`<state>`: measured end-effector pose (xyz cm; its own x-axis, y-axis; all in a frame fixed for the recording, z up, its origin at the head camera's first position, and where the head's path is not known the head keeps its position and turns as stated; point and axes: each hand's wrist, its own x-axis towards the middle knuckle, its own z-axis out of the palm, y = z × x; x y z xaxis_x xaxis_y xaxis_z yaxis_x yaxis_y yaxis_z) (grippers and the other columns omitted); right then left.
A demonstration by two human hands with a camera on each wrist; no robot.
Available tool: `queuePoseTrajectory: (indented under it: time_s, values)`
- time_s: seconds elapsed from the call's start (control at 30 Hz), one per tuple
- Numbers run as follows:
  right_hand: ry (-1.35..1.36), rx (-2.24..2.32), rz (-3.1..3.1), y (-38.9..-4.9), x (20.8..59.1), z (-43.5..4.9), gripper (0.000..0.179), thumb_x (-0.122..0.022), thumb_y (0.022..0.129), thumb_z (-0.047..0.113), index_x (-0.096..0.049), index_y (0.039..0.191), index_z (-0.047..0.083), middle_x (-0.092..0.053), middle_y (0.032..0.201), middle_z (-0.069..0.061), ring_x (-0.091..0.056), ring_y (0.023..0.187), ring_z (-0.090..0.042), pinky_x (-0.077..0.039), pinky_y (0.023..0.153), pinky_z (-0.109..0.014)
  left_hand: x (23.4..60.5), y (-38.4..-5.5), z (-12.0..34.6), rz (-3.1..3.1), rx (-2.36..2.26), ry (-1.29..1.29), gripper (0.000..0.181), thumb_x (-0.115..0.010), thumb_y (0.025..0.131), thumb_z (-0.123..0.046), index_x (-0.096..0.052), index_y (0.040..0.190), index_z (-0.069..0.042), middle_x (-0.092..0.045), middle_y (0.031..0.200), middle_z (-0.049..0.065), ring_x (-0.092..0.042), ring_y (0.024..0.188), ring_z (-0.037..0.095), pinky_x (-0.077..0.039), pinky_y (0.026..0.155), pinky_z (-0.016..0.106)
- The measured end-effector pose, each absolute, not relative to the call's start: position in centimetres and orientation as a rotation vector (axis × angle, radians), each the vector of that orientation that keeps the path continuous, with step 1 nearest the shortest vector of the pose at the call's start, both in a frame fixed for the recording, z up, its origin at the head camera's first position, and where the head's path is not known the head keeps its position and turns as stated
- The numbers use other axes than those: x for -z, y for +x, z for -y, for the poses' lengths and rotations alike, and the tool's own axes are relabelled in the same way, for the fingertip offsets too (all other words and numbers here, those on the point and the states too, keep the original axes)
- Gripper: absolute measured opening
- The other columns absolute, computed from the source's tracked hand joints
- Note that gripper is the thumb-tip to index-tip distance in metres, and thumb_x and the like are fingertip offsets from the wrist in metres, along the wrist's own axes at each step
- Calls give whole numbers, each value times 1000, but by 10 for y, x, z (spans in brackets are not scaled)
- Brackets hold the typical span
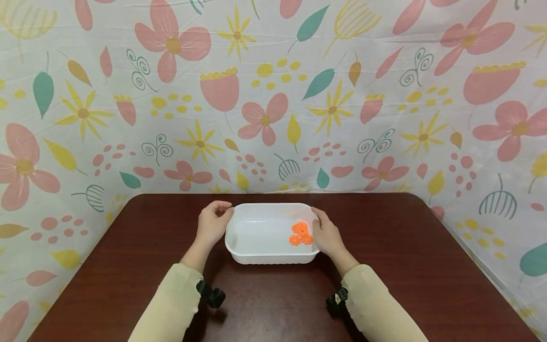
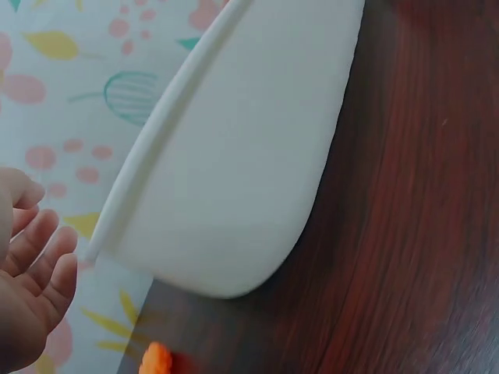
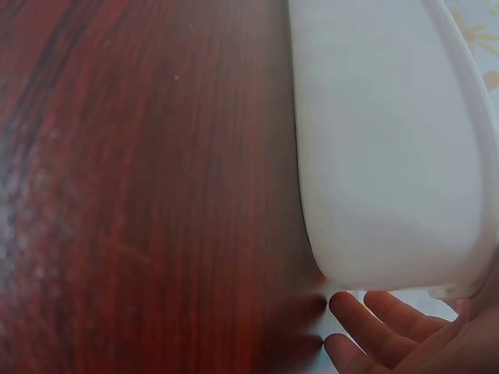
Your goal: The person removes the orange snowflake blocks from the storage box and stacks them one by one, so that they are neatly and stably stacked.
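Observation:
A white oblong basin (image 1: pixel 256 259) with rounded corners stands in front of both hands. Several small orange flower-shaped pieces (image 1: pixel 301 232) lie together at the right end of its floor. My right hand (image 1: pixel 328 235) grips that end, thumb over the rim and fingers outside the wall; in the right wrist view the fingers (image 3: pixel 374 331) spread along the end wall. My left hand (image 1: pixel 212 223) is beside the left back corner, its thumb close to the rim. In the left wrist view its loosely bent fingers (image 2: pixel 51 261) show a small gap from the basin.
Everything stands on a dark red-brown wooden table (image 1: pixel 406 266). Another orange piece (image 2: pixel 156 358) shows past the basin's left end in the left wrist view. Behind the table hangs a white cloth (image 1: pixel 265 71) printed with flowers and leaves.

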<state>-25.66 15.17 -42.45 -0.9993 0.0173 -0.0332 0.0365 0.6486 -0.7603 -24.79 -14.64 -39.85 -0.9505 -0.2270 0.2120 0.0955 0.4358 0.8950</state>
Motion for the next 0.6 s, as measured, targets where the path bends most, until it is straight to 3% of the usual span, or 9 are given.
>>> queuePoseTrajectory:
  time_s: [0.2, 0.37, 0.6]
  values:
    - [54, 1322, -2830, -256, 425, -152, 48, -30, 101, 24, -26, 149, 18, -34, 151, -15, -34, 136, -37, -29, 110, -54, 397, -246, 130, 2373, 1491, -14, 18, -65, 86, -14, -68, 100, -2, -68, 89, 10, -58, 78, 18, -47, 67, 23]
    - [53, 1315, -2830, -258, 426, -152, 47, -30, 101, 24, -28, 148, 17, -34, 151, -14, -34, 137, -36, -29, 110, -54, 398, -245, 118, 2386, 1491, -77, 13, -65, 86, -13, -68, 97, -5, -69, 87, 8, -61, 80, 17, -50, 67, 22]
    - [59, 1317, -2819, -258, 426, -151, 47, -30, 102, 23, -28, 148, 16, -33, 151, -14, -34, 137, -36, -30, 110, -54, 403, -249, 106, 2426, 1475, -159, 20, -66, 86, -13, -67, 101, 0, -67, 87, 8, -62, 82, 20, -53, 70, 28]
